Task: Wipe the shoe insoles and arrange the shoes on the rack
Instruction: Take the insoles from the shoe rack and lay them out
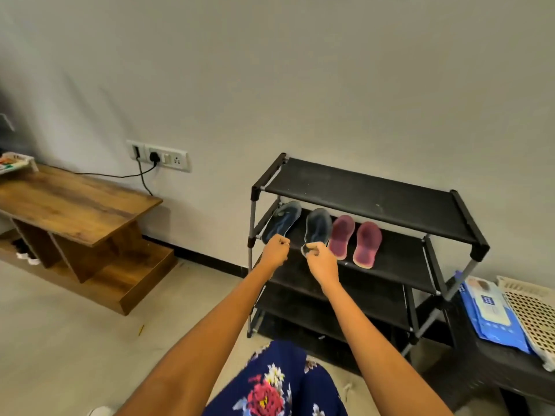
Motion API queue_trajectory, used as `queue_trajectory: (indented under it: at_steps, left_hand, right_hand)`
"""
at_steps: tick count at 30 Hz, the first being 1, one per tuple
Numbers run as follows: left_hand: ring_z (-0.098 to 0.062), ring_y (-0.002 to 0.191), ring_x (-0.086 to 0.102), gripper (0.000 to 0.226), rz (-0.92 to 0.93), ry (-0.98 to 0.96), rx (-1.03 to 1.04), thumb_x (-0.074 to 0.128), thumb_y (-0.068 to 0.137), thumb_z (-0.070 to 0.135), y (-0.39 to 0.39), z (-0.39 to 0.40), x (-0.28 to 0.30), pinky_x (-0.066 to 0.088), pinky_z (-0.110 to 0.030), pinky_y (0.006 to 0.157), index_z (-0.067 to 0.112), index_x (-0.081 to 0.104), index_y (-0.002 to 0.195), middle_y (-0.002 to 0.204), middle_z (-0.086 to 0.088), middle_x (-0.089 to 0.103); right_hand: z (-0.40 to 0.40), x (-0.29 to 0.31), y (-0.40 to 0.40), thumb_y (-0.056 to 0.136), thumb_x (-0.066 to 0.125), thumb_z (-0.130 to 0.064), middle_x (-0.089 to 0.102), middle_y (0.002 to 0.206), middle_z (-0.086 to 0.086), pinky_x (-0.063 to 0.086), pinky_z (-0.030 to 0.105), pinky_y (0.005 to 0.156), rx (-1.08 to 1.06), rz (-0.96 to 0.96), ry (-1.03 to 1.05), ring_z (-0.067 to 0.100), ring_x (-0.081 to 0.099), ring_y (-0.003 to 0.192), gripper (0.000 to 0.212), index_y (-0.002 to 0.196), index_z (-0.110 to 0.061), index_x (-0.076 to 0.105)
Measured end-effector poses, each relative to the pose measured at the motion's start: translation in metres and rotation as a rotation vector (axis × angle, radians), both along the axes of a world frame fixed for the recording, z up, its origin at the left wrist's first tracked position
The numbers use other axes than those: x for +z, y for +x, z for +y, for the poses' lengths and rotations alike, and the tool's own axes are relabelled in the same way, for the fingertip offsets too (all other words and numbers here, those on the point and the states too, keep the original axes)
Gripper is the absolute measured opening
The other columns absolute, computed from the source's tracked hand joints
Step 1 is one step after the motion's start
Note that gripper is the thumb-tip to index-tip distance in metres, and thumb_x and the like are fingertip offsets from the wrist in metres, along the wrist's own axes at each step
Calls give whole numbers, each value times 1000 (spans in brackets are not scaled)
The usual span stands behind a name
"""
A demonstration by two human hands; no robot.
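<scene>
A black shoe rack (pixel 369 199) with several fabric shelves stands against the wall. On its second shelf lie two dark blue slippers, one at the left (pixel 283 219) and one beside it (pixel 318 226), then a pink pair (pixel 341 235) (pixel 367 244) to the right. My left hand (pixel 275 252) is at the heel of the left blue slipper, fingers closed. My right hand (pixel 321 261) pinches the heel of the second blue slipper. The top shelf holds nothing.
A wooden bench (pixel 75 205) with open compartments stands at the left, a cable plugged into the wall socket (pixel 159 157) above it. At the right, a dark stool (pixel 492 364) carries a blue wipes pack (pixel 489 310) and a cream perforated basket (pixel 531 319).
</scene>
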State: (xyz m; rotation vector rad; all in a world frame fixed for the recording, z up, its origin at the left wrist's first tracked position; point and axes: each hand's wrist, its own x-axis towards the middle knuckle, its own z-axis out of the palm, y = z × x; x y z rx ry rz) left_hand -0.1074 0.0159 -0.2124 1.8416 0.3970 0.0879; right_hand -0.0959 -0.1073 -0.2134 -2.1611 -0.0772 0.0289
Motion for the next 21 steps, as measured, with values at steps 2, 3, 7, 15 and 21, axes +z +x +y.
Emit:
queue_trajectory:
  at_steps: [2, 3, 7, 15, 21]
  left_hand:
    - [-18, 83, 53, 18, -2, 109, 9, 42, 96, 10, 26, 7, -8, 42, -29, 71, 13, 51, 111, 106, -13, 58]
    - [-21, 89, 55, 22, -6, 168, 10, 43, 96, 9, 40, 12, -13, 42, -28, 74, 10, 51, 116, 111, -14, 58]
    - [-28, 114, 52, 32, -57, 469, 51, 55, 91, 10, 91, 35, -31, 44, -36, 95, 7, 51, 123, 123, -14, 54]
    - [-33, 126, 40, 66, 167, 800, 40, 64, 87, 26, 147, 62, -55, 40, -38, 101, 2, 29, 137, 136, -20, 39]
    - [-35, 121, 50, 52, 297, 655, -64, 58, 92, 26, 158, 73, -53, 44, -41, 100, 0, 37, 132, 130, -20, 50]
  right_hand:
    - [-2, -9, 23, 93, 45, -14, 58, 120, 8, 46, 37, 84, -120, 59, -11, 27, 56, 105, 26, 117, -16, 56]
    - [-3, -15, 36, 93, 46, -15, 57, 120, 8, 46, 38, 83, -174, 82, -27, 28, 56, 106, 27, 118, -15, 54]
    - [-5, -40, 79, 93, 52, -22, 58, 115, 12, 52, 39, 76, -317, 125, -93, 32, 62, 96, 20, 110, -11, 50]
    - [21, -64, 101, 89, 61, -23, 42, 130, 17, 56, 47, 76, -352, 213, -232, 39, 63, 95, 47, 124, -6, 35]
    - [32, -64, 99, 89, 60, -12, 56, 118, 17, 57, 39, 71, -421, 344, 49, 32, 66, 86, 41, 122, -6, 37]
